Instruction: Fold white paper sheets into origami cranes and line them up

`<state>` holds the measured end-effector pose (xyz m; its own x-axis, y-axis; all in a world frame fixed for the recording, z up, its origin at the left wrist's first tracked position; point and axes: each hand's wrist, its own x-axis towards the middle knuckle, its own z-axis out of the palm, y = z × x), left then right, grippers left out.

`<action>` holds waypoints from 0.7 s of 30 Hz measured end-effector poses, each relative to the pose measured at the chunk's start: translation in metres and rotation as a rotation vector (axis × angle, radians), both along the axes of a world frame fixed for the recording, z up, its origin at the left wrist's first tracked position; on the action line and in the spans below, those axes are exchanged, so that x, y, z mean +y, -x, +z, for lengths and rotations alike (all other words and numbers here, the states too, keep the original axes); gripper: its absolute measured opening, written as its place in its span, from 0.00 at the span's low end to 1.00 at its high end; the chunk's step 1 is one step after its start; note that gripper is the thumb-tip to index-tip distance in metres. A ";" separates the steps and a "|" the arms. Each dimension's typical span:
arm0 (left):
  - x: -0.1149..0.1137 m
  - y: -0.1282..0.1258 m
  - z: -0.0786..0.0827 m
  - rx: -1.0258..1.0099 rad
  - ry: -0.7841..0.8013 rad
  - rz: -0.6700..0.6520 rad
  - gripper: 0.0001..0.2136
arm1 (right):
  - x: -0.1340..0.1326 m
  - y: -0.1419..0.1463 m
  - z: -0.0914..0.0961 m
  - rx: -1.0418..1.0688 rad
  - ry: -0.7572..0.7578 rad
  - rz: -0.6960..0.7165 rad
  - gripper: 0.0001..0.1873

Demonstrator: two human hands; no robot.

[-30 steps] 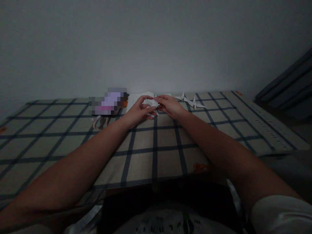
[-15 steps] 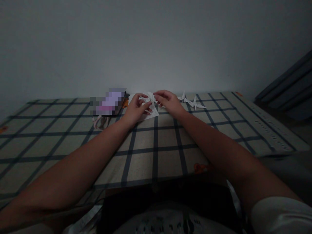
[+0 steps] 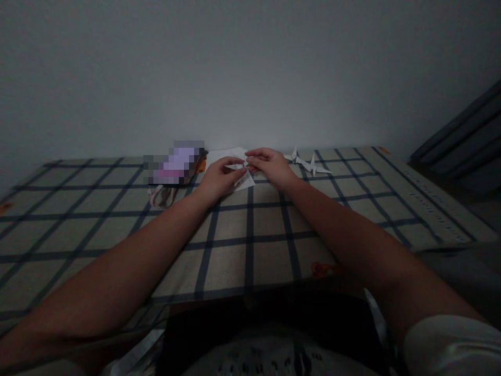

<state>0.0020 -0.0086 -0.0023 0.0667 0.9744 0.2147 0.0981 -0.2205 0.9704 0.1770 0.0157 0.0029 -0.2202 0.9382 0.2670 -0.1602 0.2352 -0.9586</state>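
Observation:
Both my arms reach forward over a checked cloth (image 3: 250, 230). My left hand (image 3: 219, 178) and my right hand (image 3: 270, 168) meet at the far middle, each pinching a small white folded paper piece (image 3: 239, 166) held between them. Under the hands lies a flat white sheet of paper (image 3: 225, 156). Two finished white paper cranes (image 3: 309, 163) stand on the cloth just right of my right hand.
A blurred purple and pink object (image 3: 174, 163) sits left of the sheet, with a pale looped cord (image 3: 160, 196) in front of it. A plain wall rises behind. A dark slatted panel (image 3: 462, 141) stands at the far right.
The folded paper was lifted and turned between my fingers half a second ago; now both hands pinch it lower and closer together. The arms have hardly shifted.

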 end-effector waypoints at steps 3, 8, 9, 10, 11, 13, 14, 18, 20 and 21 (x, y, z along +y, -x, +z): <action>0.002 0.003 0.001 0.122 -0.154 0.039 0.12 | 0.000 0.001 -0.002 0.015 0.001 0.003 0.08; 0.000 0.007 0.004 0.235 -0.379 0.054 0.06 | 0.004 0.000 -0.004 0.023 -0.020 0.079 0.10; -0.001 0.007 0.005 0.224 -0.388 0.061 0.06 | 0.004 -0.001 -0.004 0.011 -0.038 0.083 0.10; -0.002 0.007 0.006 0.206 -0.385 0.068 0.06 | 0.005 -0.002 -0.004 -0.014 -0.057 0.075 0.09; -0.003 0.007 0.007 0.189 -0.377 0.076 0.06 | 0.005 -0.002 -0.003 -0.049 -0.081 0.057 0.09; -0.003 0.006 0.007 0.180 -0.360 0.078 0.05 | 0.004 -0.005 -0.002 -0.145 -0.156 0.017 0.07; -0.003 0.007 0.007 0.191 -0.356 0.074 0.06 | 0.003 -0.006 -0.001 -0.197 -0.207 -0.001 0.07; 0.002 0.008 0.002 0.238 -0.352 0.076 0.09 | 0.000 -0.009 0.004 -0.404 -0.435 -0.051 0.07; 0.004 0.009 -0.001 0.236 -0.344 0.083 0.11 | 0.000 -0.010 0.005 -0.480 -0.528 -0.070 0.07; 0.005 0.009 -0.002 0.236 -0.344 0.084 0.12 | 0.000 -0.011 0.005 -0.503 -0.565 -0.076 0.07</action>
<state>-0.0075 -0.0033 -0.0040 0.0763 0.8528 0.5166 0.3400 -0.5094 0.7905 0.1877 0.0152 0.0076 -0.3825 0.7060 0.5960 0.3012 0.7051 -0.6419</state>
